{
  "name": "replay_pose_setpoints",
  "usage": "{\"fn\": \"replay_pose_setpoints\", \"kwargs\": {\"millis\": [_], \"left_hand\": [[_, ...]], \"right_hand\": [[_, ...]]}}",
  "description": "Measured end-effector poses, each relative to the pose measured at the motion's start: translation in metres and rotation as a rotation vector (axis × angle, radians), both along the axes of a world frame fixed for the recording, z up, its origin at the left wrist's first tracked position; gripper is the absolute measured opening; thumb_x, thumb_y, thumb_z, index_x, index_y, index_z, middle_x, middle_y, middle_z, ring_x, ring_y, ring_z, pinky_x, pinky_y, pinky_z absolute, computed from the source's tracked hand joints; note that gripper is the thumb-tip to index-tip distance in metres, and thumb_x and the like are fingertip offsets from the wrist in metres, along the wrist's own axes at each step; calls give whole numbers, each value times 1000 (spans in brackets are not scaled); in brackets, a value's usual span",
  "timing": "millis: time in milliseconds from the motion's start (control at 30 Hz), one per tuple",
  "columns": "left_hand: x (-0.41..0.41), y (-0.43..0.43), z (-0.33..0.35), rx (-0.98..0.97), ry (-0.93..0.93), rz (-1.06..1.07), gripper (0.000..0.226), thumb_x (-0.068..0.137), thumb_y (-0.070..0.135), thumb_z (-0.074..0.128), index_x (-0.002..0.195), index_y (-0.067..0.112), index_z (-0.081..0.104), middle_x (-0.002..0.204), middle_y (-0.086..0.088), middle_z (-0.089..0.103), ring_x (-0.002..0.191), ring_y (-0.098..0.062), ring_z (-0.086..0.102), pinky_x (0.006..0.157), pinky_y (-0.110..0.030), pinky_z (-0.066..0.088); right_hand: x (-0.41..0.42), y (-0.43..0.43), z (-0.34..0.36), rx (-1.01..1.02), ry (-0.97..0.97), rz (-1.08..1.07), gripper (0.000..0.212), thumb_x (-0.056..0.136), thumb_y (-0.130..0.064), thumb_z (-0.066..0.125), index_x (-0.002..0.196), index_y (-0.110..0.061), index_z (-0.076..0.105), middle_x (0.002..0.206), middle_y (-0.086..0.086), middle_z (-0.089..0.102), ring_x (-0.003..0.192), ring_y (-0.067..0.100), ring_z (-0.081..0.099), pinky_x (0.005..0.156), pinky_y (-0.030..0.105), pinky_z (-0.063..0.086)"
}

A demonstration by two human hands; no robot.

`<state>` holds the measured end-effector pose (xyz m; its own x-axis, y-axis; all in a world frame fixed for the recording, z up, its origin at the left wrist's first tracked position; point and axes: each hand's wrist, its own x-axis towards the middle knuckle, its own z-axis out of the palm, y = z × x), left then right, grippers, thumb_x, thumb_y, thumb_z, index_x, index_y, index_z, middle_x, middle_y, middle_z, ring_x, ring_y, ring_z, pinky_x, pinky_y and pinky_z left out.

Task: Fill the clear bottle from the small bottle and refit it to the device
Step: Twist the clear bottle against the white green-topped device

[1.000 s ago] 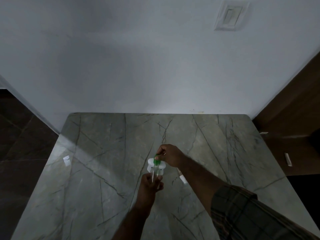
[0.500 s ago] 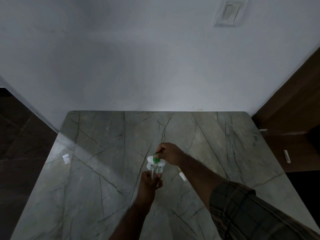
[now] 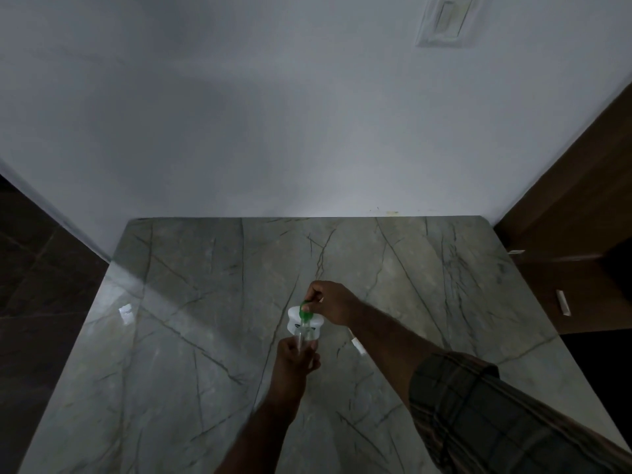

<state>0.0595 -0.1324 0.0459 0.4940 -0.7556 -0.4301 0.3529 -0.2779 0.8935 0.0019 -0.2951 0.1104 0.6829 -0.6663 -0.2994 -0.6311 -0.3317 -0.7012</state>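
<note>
A: What sits nearest the camera?

B: A dark plaid sleeve on the right forearm, low and right of the white plastic device with a green top. The bare left forearm comes up from the bottom edge, just below that device.

A: And the left hand?

B: The left hand is curled shut around the lower end of a small clear bottle, directly below the device. The bottle is see-through and slim, its base hidden in the fist.

A: Which way does it run?

B: Its long axis runs near to far, and its upper end meets the underside of the device. Whether it is fully seated there I cannot tell.

A: The device itself?

B: Rounded, white, with a dark mark on its front and a green piece at its top. It is held above the grey-green veined marble surface, about the middle of it.

A: The right hand?

B: The right hand is at the far right side of the device, fingers pinched closed on the green top.

A: Anything else?

B: A small white object lies on the surface just right of the device, partly behind the right forearm. Beyond the device stands a white wall, with a white switch plate high up and to the right.
</note>
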Motion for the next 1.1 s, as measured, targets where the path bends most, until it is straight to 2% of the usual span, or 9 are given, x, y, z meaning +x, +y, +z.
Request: {"fn": "replay_pose_setpoints", "kwargs": {"millis": [133, 267, 467, 567, 700, 833, 1000, 1100], "left_hand": [[-1, 0, 3, -12, 10, 10, 35, 86, 21, 73, 102, -5, 56, 79, -9, 62, 71, -19, 63, 67, -30, 55], [-1, -1, 8, -38, -3, 0, 21, 86, 23, 74, 94, 9, 61, 72, -1, 66, 69, -18, 65, 68, -32, 59], [-3, 0, -1, -21, -2, -12, 21, 87, 23, 73, 91, 6, 61, 70, 1, 64, 68, -17, 64, 68, -31, 58], [-1, -2, 4, -22, -6, -8, 21, 88, 24, 72, 94, 7, 62, 72, 2, 67, 70, -17, 66, 70, -30, 58], [-1, -4, 0, 28, -18, 8, 27, 88, 22, 72, 105, 7, 56, 84, -7, 68, 73, -18, 69, 69, -29, 59], [-1, -4, -3, 26, -33, -13, 33, 88, 20, 71, 105, -4, 55, 81, -10, 63, 71, -19, 64, 69, -31, 58], [0, -7, -2, 36, -16, 6, 33, 86, 23, 74, 108, 4, 57, 86, -11, 67, 75, -19, 69, 69, -30, 58], [0, -6, -7, 58, -14, -7, 36, 86, 23, 73, 108, 0, 56, 84, -10, 68, 73, -19, 68, 69, -30, 59]], "right_hand": [[1, -1, 5, 18, 3, 16, 25, 82, -19, 75, 99, -3, 69, 105, 12, 71, 98, 24, 65, 83, 33, 50], [1, -6, 13, 17, 16, 24, 25, 82, -21, 76, 99, -4, 70, 104, 12, 72, 92, 21, 64, 79, 29, 48], [-1, -2, 4, 18, 16, 39, 24, 83, -20, 76, 98, -3, 69, 106, 13, 71, 100, 27, 65, 86, 39, 51], [2, -7, 12, 17, 23, 49, 25, 82, -20, 77, 99, -3, 70, 105, 13, 71, 100, 26, 65, 87, 38, 51], [0, -8, 9, 9, 25, 52, 26, 82, -21, 76, 100, -2, 70, 105, 13, 71, 99, 26, 65, 86, 38, 51], [-2, -4, 3, 10, 24, 43, 25, 83, -21, 75, 99, -3, 69, 105, 13, 71, 99, 27, 65, 85, 37, 51], [1, -8, 11, 9, 13, 39, 26, 82, -20, 77, 99, -2, 70, 105, 13, 71, 98, 26, 65, 84, 35, 51], [-3, -5, 0, 17, 4, 7, 25, 83, -22, 75, 99, -3, 69, 105, 13, 70, 99, 27, 64, 86, 39, 51]]}}
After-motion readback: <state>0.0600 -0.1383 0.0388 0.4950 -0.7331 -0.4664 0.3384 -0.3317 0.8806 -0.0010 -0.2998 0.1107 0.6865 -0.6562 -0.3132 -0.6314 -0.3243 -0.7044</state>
